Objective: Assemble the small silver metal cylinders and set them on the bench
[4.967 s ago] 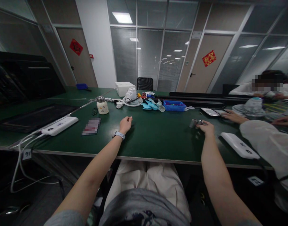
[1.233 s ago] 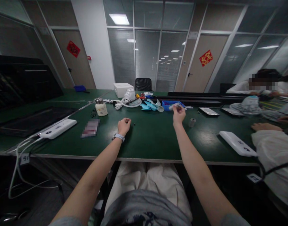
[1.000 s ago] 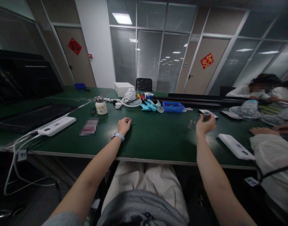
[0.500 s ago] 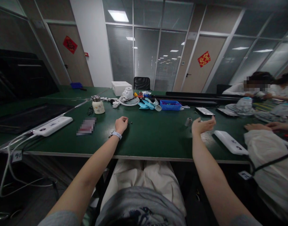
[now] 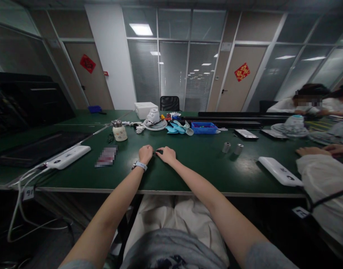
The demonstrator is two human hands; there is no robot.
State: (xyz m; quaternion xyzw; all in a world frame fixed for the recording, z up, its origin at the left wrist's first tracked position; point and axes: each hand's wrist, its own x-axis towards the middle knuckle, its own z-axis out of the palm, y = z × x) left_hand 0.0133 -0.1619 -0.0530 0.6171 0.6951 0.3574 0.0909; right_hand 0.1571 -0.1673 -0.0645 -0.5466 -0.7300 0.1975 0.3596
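Note:
My left hand, with a watch at the wrist, rests on the green table with its fingers curled in. Close beside it, my right hand has thumb and forefinger bent together at a tiny dark piece, too small to name. Whatever the left fingers hold is hidden. Off to the right, two short silver metal cylinders stand upright side by side, apart from both hands.
A patterned bottle stands left, near a white power bank. Behind lie a fan part, light-blue blades and a blue tray. Another white power bank and a co-worker's sleeve are at the right.
My right hand has moved left from the metal cylinders to beside my left hand, its fingers closing in. Both cylinders now show fully. The view has tilted slightly upward.

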